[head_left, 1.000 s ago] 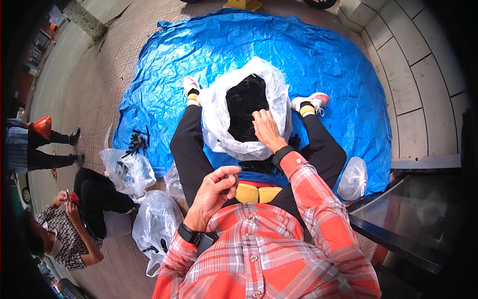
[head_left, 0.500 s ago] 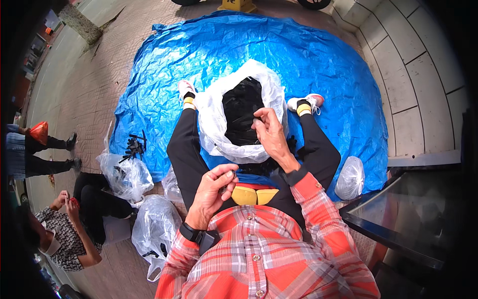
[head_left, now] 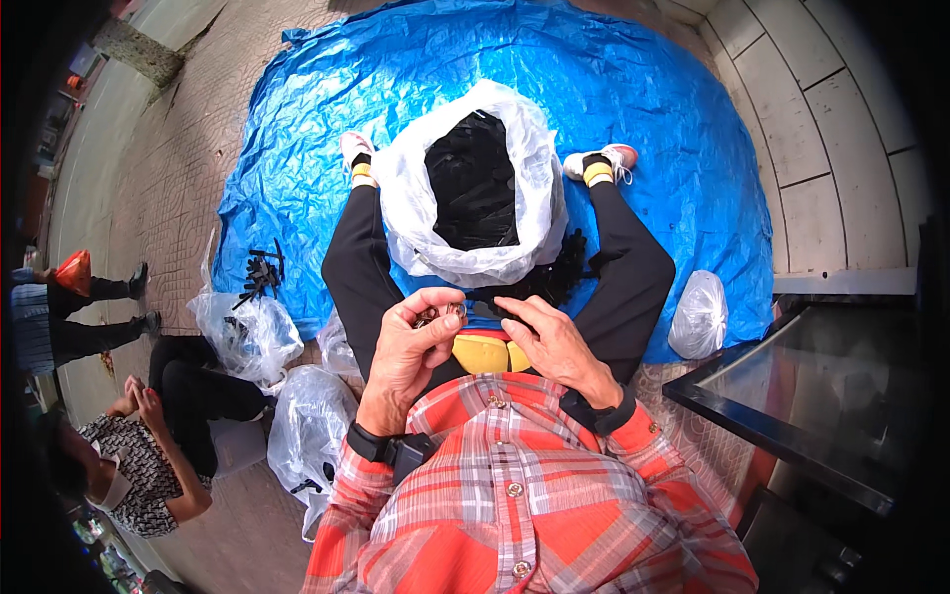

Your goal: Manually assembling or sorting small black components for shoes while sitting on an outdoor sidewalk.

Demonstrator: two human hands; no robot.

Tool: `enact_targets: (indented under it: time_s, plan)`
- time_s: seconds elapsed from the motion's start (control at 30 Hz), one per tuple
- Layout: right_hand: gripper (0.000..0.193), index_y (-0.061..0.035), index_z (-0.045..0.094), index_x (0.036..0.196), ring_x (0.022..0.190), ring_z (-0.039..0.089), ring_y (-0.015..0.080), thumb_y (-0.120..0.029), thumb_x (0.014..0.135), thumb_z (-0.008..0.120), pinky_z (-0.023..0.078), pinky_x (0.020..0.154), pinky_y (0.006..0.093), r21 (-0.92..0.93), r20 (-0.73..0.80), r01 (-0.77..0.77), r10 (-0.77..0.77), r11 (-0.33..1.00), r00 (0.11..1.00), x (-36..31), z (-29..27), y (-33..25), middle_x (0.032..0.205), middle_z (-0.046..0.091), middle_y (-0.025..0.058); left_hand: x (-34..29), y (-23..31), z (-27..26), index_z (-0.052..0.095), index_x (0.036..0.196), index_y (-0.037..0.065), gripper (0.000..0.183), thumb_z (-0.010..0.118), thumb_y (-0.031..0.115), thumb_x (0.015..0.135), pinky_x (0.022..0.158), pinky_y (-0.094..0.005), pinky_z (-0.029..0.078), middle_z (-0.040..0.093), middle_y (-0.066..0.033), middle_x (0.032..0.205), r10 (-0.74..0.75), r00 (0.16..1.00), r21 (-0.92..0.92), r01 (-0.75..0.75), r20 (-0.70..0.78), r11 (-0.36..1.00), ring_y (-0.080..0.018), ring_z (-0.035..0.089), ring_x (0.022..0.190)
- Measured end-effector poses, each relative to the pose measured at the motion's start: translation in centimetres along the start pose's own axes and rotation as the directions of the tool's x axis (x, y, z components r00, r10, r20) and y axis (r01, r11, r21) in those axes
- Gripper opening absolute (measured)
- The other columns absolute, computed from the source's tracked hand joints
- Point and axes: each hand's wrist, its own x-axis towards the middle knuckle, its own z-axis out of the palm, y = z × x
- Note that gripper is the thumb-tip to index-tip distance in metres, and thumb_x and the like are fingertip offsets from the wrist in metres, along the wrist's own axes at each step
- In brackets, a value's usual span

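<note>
My left hand is closed, thumb against curled fingers, around several small shiny brownish pieces, too small to name. Close to its right, my right hand reaches over my lap. Its thumb and fingertips grip a small black strip, partly hidden against the dark things behind. Beyond both hands, a white plastic bag stands wide open between my legs, filled with black strips. More black pieces lie in a heap just this side of the bag.
A blue tarp covers the ground. At left are clear plastic bags and loose black strips. A tied bag sits at right, near a dark-framed glass panel. A seated person is at left, a standing person beyond.
My right hand has come back from over the open bag to beside my left hand, bringing a black piece. My left hand has risen slightly. The view has shifted a little.
</note>
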Motion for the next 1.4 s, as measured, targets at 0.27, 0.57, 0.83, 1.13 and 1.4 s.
enact_targets:
  time_s: [0.27, 0.57, 0.83, 1.13, 1.4]
  plan:
    - [0.030, -0.0015, 0.054, 0.112, 0.074, 0.057, 0.0103, -0.007, 0.083, 0.060, 0.047, 0.065, 0.0243, 0.361, 0.059, -0.120, 0.106, 0.925, 0.993, -1.4, 0.1, -1.3, 0.091, 0.062, 0.0070, 0.1, -1.6, 0.6, 0.060, 0.100, -0.002, 0.025, 0.068, 0.002, 0.076, 0.041, -0.0153, 0.023, 0.053, 0.0029, 0.073, -0.048, 0.998, 0.107, 0.051, -0.032, 0.993, -0.0004, 0.037, 0.049]
    - [0.025, 0.0016, 0.056, 0.106, 0.064, 0.051, 0.0017, -0.007, 0.083, 0.062, 0.041, 0.054, 0.0174, 0.539, 0.193, -0.252, 0.174, 0.803, 0.966, -1.1, -0.9, -2.9, 0.075, 0.058, -0.0007, -0.3, -2.1, 0.0, 0.060, 0.100, -0.003, 0.027, 0.069, 0.006, 0.076, 0.041, -0.0163, 0.025, 0.053, 0.0025, 0.069, -0.065, 0.997, 0.069, 0.062, 0.034, 0.996, -0.0017, 0.037, 0.048]
    - [0.019, 0.0026, 0.056, 0.097, 0.060, 0.050, 0.0029, -0.009, 0.083, 0.062, 0.039, 0.048, 0.0170, 0.608, 0.353, -0.337, 0.135, 0.719, 0.926, 0.2, -1.0, -3.3, 0.073, 0.058, 0.0021, -1.4, -1.8, 0.0, 0.067, 0.091, 0.002, 0.023, 0.073, 0.006, 0.070, 0.062, -0.0189, 0.039, 0.061, 0.0010, 0.076, 0.174, 0.981, 0.521, -0.191, 0.082, 0.832, -0.0044, 0.048, 0.066]
    - [0.013, 0.0008, 0.057, 0.090, 0.058, 0.046, 0.0020, -0.012, 0.087, 0.056, 0.035, 0.049, 0.0166, 0.558, 0.459, -0.408, 0.140, 0.723, 0.877, -0.1, -2.1, -3.3, 0.074, 0.058, 0.0010, -2.2, -1.7, -0.8, 0.065, 0.090, -0.002, 0.027, 0.075, 0.000, 0.066, 0.067, -0.0214, 0.048, 0.065, -0.0076, 0.082, 0.166, 0.981, 0.474, -0.196, 0.105, 0.858, -0.0108, 0.060, 0.073]
    - [0.013, 0.0016, 0.055, 0.090, 0.054, 0.040, -0.0003, -0.011, 0.087, 0.055, 0.030, 0.045, 0.0149, 0.683, 0.480, -0.489, 0.171, 0.542, 0.860, -0.4, -1.6, -4.5, 0.070, 0.053, -0.0010, -2.7, -1.6, 0.9, 0.065, 0.089, -0.002, 0.023, 0.075, 0.000, 0.068, 0.068, -0.0221, 0.048, 0.065, -0.0084, 0.082, 0.216, 0.966, 0.514, -0.259, 0.143, 0.818, -0.0112, 0.061, 0.075]
